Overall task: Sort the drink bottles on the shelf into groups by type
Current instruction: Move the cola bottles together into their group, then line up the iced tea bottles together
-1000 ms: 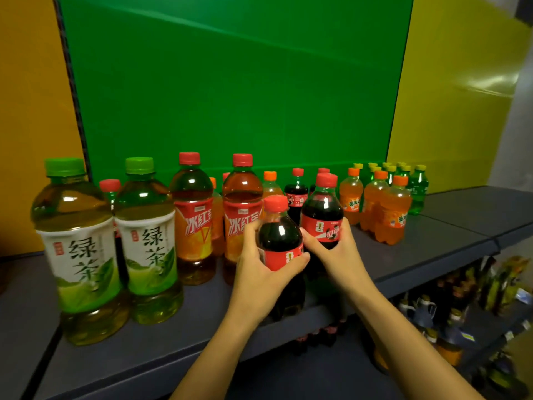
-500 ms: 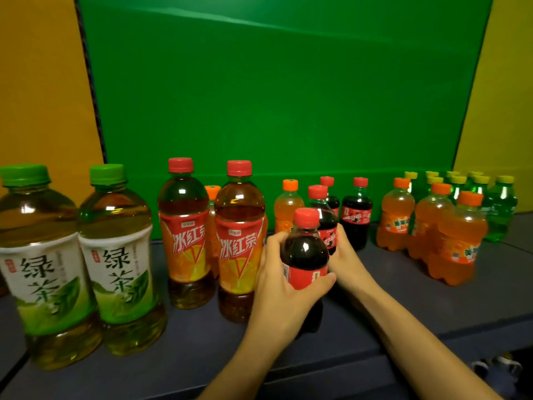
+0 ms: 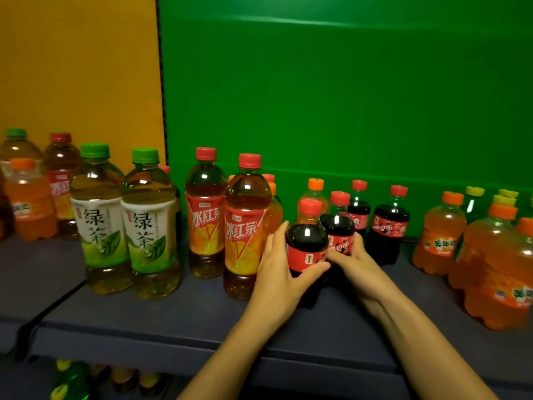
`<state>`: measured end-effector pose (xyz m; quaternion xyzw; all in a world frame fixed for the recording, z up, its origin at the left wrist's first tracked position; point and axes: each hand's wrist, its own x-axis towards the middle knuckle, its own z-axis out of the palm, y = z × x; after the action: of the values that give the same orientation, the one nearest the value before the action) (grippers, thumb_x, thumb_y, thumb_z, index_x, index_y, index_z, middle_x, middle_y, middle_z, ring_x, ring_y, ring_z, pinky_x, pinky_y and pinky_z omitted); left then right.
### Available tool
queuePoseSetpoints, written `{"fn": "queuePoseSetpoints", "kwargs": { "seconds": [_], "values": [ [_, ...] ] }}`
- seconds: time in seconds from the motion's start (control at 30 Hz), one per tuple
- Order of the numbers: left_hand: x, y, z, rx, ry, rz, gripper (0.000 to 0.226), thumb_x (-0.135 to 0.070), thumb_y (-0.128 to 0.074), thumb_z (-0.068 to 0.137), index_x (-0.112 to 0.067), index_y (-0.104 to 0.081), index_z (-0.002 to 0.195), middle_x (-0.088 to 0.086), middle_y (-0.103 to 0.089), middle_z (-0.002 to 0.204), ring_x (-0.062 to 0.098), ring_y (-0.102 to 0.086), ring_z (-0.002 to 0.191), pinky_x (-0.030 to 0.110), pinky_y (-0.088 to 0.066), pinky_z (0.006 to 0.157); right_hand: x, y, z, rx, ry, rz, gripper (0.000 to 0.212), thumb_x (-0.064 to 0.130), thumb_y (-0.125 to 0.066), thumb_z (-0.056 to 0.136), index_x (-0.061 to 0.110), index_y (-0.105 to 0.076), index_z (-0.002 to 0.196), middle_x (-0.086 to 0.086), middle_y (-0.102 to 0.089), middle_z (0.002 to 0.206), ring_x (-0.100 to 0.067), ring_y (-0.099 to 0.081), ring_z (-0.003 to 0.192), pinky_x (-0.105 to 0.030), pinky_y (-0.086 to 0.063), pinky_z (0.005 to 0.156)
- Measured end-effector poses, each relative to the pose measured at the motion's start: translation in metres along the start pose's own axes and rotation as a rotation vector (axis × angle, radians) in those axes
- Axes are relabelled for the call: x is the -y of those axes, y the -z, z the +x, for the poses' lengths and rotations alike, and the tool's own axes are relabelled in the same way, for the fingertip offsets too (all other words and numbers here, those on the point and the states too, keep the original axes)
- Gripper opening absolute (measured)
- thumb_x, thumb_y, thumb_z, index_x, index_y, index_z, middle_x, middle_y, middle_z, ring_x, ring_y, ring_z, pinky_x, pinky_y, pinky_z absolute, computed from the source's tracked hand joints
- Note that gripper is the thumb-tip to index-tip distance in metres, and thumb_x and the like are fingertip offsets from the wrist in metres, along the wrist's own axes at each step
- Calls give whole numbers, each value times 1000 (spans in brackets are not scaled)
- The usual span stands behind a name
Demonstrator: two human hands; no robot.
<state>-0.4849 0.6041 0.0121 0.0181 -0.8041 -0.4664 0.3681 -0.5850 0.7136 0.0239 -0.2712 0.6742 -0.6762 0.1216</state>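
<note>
Both hands have carried their colas a little further back on the shelf point(image 3: 121, 321) since a moment ago, and more of the left end has come into sight, with extra bottles standing there. Nearest, the left hand point(image 3: 278, 272) is wrapped around the front cola point(image 3: 307, 243), thumb across the red label and fingers behind, while the right hand point(image 3: 350, 259) is closed on the second cola point(image 3: 339, 226) just behind and to the right, the two bottles touching at the shoulder. These small bottles look full, so I judge them light enough for one hand each but bottom-heavy; the plastic is stiff under pressure and smooth, so the labelled waist, where both hands already sit, is the surest hold, better than the cap. Just left of them stand two red-tea bottles point(image 3: 245, 226), and further left two green-tea bottles point(image 3: 124, 223), all taller and likely heavier, needing a full grip around the middle. Beyond the hands two more colas point(image 3: 389, 223) wait against the green panel point(image 3: 346, 96), with one orange soda point(image 3: 314, 192) poking up behind the held pair, out of place by my reckoning. To the right an orange-soda group point(image 3: 473, 252) crowds the shelf, green soda bottles point(image 3: 473, 203) behind it. At the far left another orange soda point(image 3: 28, 203) and red tea point(image 3: 60, 180) stand unsorted before the yellow panel point(image 3: 80, 67).
</note>
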Motion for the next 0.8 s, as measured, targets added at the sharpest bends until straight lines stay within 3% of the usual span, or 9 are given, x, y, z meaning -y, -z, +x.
{"fn": "queuePoseSetpoints", "kwargs": {
  "seconds": [0.1,0.2,0.27,0.33,0.4,0.5,0.57,0.63,0.8],
  "values": [
    [-4,-2,-1,-21,12,35,81,-43,-73,71,-19,-33,137,-6,-48,131,6,-45,123,29,-40,105,4,5,-2,-21,5,38,60,4,-60,82,23,-37,134,1,-59,117,-13,-58,105,-28,-46,86],
    [-12,1,-4,-46,8,78,78,-32,-73,76,-19,-30,139,-16,-41,131,-1,-39,122,6,-33,100,11,7,-11,-159,152,-135,62,7,-59,84,26,-36,138,3,-40,140,-15,-40,128,-29,-34,102],
    [-18,7,-11,-74,2,88,81,-32,-72,76,-21,-27,142,-21,-37,132,-7,-36,124,0,-27,97,20,6,-20,-294,346,-351,61,9,-60,85,20,-34,139,1,-29,144,-13,-28,135,-22,-23,105],
    [-26,17,-20,-138,-61,118,60,-32,-71,77,-27,-43,130,-26,-47,121,-12,-46,113,3,-36,94,32,1,-30,-375,556,-435,55,13,-61,84,15,-39,134,-1,-33,138,-12,-29,130,-10,-20,101],
    [-32,32,-29,-268,-144,90,23,-26,-69,81,-23,-63,102,-18,-64,98,-2,-61,91,13,-48,79,45,-10,-39,-377,694,-409,47,18,-57,80,18,-44,126,5,-38,127,-8,-36,122,-4,-23,99],
    [-30,60,-34,-476,-202,87,7,-24,-60,84,-19,-64,88,-6,-65,85,7,-62,80,18,-50,70,57,-37,-49,-281,786,-308,41,13,-55,80,22,-47,120,5,-47,120,-8,-47,115,-19,-36,101],
    [-20,77,-26,-558,-192,132,14,-23,-56,86,-18,-60,98,-3,-61,96,6,-59,91,22,-50,79,59,-62,-53,-210,812,-283,42,11,-55,81,18,-49,122,4,-50,121,-8,-48,116,-21,-37,102],
    [-9,90,-13,-577,-164,205,30,-21,-55,87,-15,-54,116,1,-55,114,8,-53,108,27,-45,94,57,-89,-53,-147,808,-281,46,10,-54,83,13,-46,128,3,-47,128,-4,-42,123,-14,-31,105],
    [2,92,12,-427,-117,264,65,-26,-47,88,-15,-19,145,7,-23,151,15,-21,141,29,-20,116,49,-130,-35,-176,740,-256,65,19,-53,85,9,-25,143,-2,-26,148,-6,-22,138,-7,-15,110]
  ]
}}
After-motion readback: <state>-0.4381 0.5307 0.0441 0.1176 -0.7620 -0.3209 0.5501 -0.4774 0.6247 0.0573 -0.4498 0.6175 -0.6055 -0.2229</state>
